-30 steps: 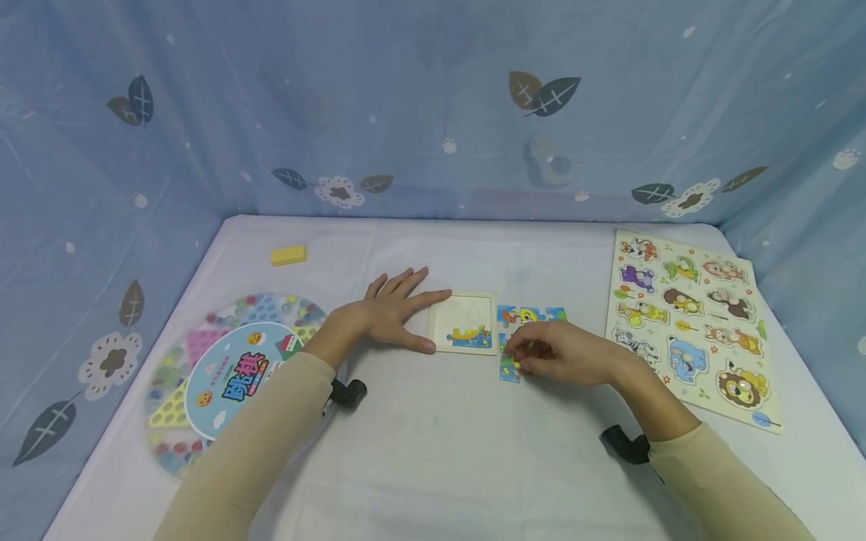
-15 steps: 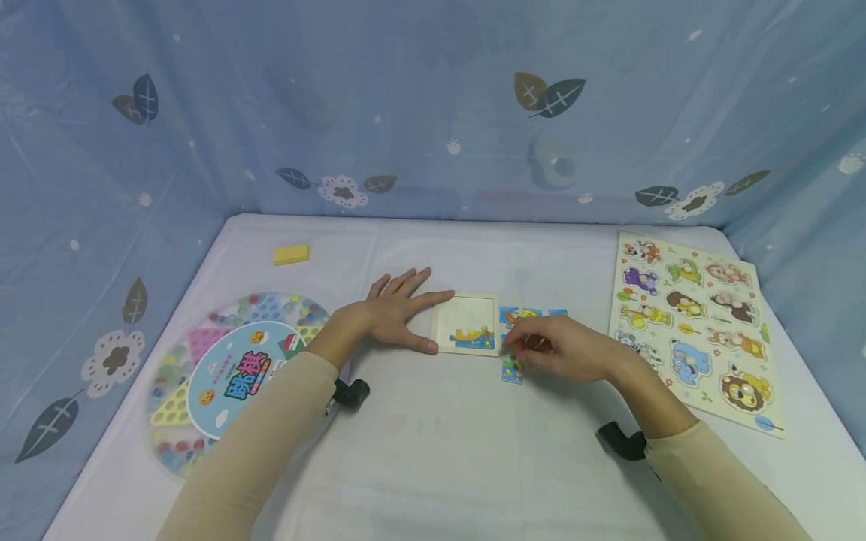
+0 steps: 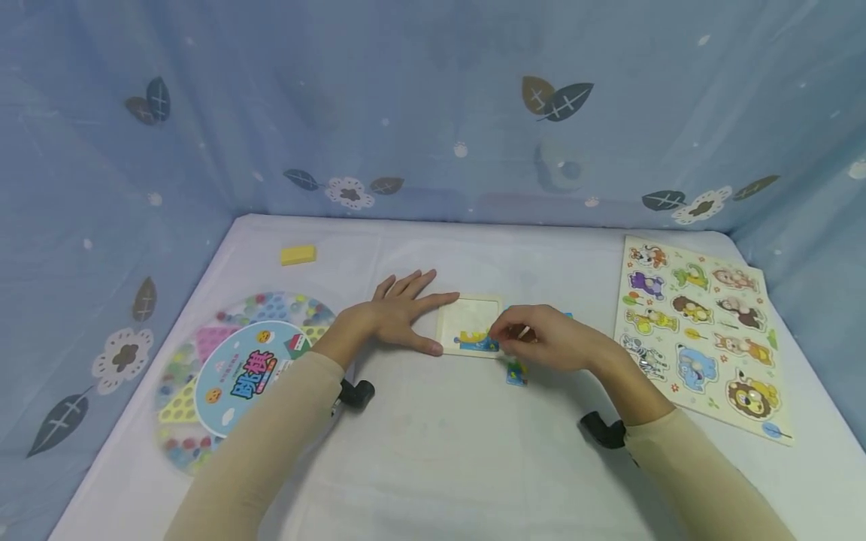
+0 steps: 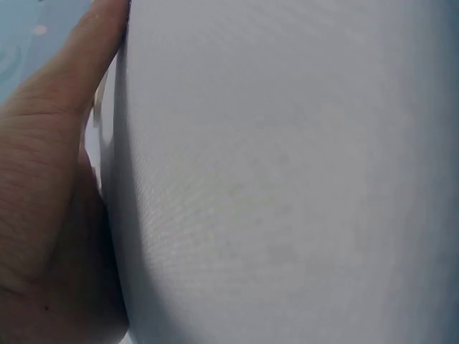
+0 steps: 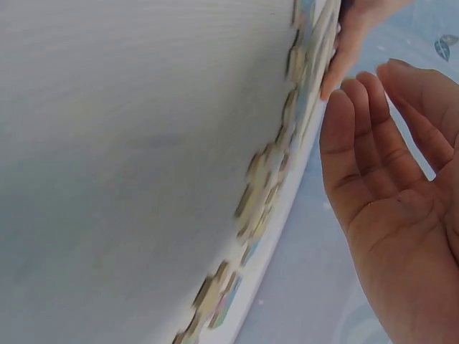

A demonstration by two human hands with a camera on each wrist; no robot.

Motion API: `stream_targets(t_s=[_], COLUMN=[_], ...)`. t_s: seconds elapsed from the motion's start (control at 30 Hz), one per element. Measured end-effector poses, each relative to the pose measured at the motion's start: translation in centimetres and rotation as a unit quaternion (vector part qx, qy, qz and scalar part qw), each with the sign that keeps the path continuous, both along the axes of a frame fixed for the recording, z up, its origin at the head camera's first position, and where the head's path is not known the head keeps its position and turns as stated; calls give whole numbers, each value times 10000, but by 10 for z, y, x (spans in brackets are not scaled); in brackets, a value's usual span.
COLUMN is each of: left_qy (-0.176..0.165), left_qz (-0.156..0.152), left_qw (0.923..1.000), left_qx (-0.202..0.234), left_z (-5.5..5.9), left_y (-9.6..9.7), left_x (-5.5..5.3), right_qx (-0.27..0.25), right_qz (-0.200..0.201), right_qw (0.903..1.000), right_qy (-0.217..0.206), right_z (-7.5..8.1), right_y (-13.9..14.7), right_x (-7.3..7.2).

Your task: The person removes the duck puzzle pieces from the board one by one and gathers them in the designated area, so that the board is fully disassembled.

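Observation:
A small square wooden puzzle tray (image 3: 470, 319) lies mid-table in the head view, with blue and yellow jigsaw pieces (image 3: 476, 343) along its bottom. My left hand (image 3: 399, 315) rests at its left side, fingers spread, index and thumb at the frame's edge. My right hand (image 3: 544, 338) bends its fingers over the tray's lower right corner; I cannot tell if a piece is between the tips. Beneath that hand, a loose green and blue puzzle piece (image 3: 517, 373) shows, while other loose pieces are mostly hidden. In the right wrist view the right hand (image 5: 394, 158) has bent fingers beside piece edges (image 5: 251, 204).
A round Chinese checkers set (image 3: 253, 376) lies at the left, partly under the left forearm. A yellow block (image 3: 298, 255) sits at the back left. An animal puzzle board (image 3: 704, 338) lies at the right. Blue patterned cloth (image 3: 433, 113) surrounds the white table (image 3: 433, 451).
My right hand has shifted a little left, from the loose pieces to the tray's lower right corner. The left hand keeps its place on the tray, and the head view has shifted slightly.

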State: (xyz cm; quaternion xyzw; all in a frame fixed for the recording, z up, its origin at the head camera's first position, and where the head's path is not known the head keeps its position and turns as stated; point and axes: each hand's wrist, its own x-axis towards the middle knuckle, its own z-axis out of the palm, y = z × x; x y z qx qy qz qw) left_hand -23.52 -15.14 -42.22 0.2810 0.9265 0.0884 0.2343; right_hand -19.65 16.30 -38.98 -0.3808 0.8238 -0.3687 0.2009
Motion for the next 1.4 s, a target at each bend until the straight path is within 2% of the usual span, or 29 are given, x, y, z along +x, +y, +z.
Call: stream_targets(t_s=[0.13, 0.33, 0.53, 0.63, 0.77, 1.03, 1.3, 1.4], left_qy=[126, 50, -71, -41, -28, -84, -23, -98], left_qz=[1, -53, -32, -64, -50, -29, -48, -18], left_qw=[9999, 10000, 10000, 10000, 10000, 10000, 10000, 9999], left_qx=[-79, -45, 48, 54, 10, 14, 40, 73], left_z=[2, 4, 0, 2, 7, -1, 3, 3], left_y=[0, 1, 4, 5, 5, 2, 0, 1], left_x=[0, 0, -3, -1, 2, -2, 2, 2], right_qx=[-57, -88, -134, -104, 103, 589, 886, 919], right_qz=[-39, -20, 22, 66, 93, 218, 254, 235], right_qw=[9999, 9997, 9997, 9998, 9998, 9979, 9954, 9952], right_qy=[117, 207, 200, 180, 120, 139, 278, 239], right_z=[3, 0, -3, -2, -4, -7, -8, -9], right_y=[-9, -20, -28, -30, -34, -39, -45, -46], right_x=[-4, -7, -8, -9, -11, -16, -16, -16])
